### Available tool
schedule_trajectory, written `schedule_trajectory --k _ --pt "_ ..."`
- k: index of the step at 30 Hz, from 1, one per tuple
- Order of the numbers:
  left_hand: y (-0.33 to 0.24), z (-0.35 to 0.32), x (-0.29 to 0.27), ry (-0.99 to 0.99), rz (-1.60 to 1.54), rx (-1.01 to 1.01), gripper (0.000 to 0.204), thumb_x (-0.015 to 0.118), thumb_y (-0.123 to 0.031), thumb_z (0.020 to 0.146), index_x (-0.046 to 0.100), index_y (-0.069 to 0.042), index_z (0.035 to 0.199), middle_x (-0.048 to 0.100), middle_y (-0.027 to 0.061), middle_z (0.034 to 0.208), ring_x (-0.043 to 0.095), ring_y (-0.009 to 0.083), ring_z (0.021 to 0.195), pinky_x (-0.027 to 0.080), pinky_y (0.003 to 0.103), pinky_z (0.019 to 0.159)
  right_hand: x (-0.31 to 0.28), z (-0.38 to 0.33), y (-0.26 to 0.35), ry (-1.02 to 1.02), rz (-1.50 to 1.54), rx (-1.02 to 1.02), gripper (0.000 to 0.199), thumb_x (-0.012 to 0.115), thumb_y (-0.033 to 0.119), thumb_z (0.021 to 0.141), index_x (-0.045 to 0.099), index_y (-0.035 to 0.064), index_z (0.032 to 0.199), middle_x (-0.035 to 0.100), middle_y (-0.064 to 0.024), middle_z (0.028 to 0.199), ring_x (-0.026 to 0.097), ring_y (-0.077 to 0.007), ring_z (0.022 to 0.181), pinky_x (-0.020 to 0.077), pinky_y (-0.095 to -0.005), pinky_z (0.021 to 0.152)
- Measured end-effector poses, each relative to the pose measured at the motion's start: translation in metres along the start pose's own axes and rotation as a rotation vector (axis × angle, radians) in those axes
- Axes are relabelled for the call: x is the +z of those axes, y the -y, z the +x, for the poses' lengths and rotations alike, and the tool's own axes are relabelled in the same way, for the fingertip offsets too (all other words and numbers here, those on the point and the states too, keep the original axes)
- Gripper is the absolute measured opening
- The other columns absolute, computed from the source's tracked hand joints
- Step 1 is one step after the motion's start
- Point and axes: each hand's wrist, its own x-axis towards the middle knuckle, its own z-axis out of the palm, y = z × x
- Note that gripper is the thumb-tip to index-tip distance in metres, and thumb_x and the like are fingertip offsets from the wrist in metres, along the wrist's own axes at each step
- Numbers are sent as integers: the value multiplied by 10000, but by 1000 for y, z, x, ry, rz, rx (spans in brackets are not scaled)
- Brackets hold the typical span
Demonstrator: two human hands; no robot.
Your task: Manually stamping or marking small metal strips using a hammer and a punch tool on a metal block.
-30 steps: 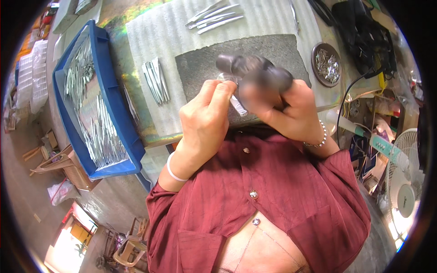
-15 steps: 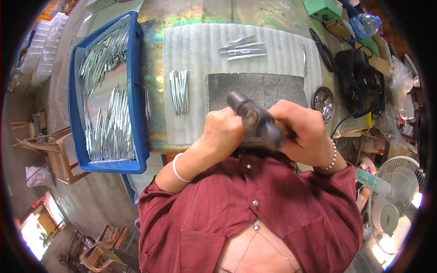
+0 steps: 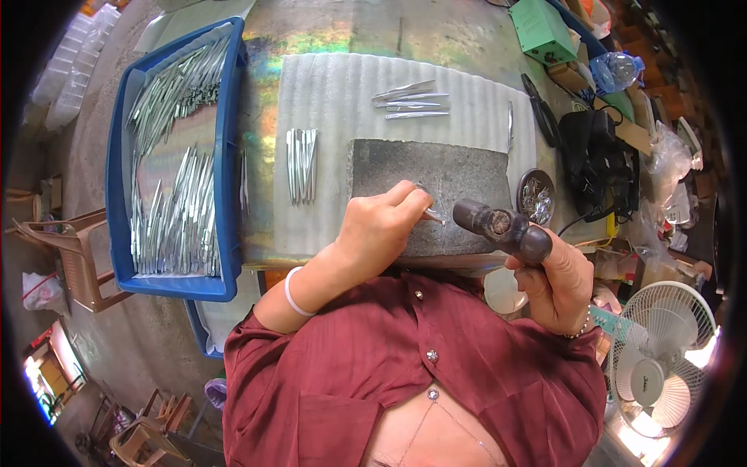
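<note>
My right hand (image 3: 562, 282) is closed around a hammer (image 3: 499, 224). Its dark metal head is raised over the front right of a dark grey block (image 3: 436, 167), and its handle is mostly hidden. Low over the block, my left hand (image 3: 380, 224) pinches a small silvery metal piece (image 3: 437, 217), largely covered by the fingers. The block rests on a white foam sheet (image 3: 327, 86). Slim silvery metal pieces (image 3: 302, 166) lie side by side left of the block, and a looser group (image 3: 416, 104) lies beyond it.
A blue tray (image 3: 227, 167) full of slim metal pieces stands at the left. To the right are a round dark dish (image 3: 537, 196) of small shiny parts, a black corded device (image 3: 595, 152) and a green box (image 3: 543, 33). A white fan (image 3: 661, 354) stands at the lower right.
My right hand and the hammer have moved right, away from my left hand. My left hand has shifted slightly, and the metal piece in its fingers now shows. The whole view has tilted a little.
</note>
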Motion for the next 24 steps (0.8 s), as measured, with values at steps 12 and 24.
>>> schedule_trajectory --k 12,24 --pt "0 2 -1 17 -3 6 153 609 -32 736 542 -78 865 543 53 764 603 251 623 465 338 467 -3 1 8 124 -158 26 422 622 9 790 526 -27 1199 635 -124 883 638 -222 690 512 -298 605" --pt "-1 0 -2 22 -1 24 141 617 -46 739 526 -76 843 535 65 765 596 261 621 464 348 474 -12 5 26 61 -390 -101 408 680 50 720 551 -81 1084 518 -98 674 541 -248 551 445 -323 490"
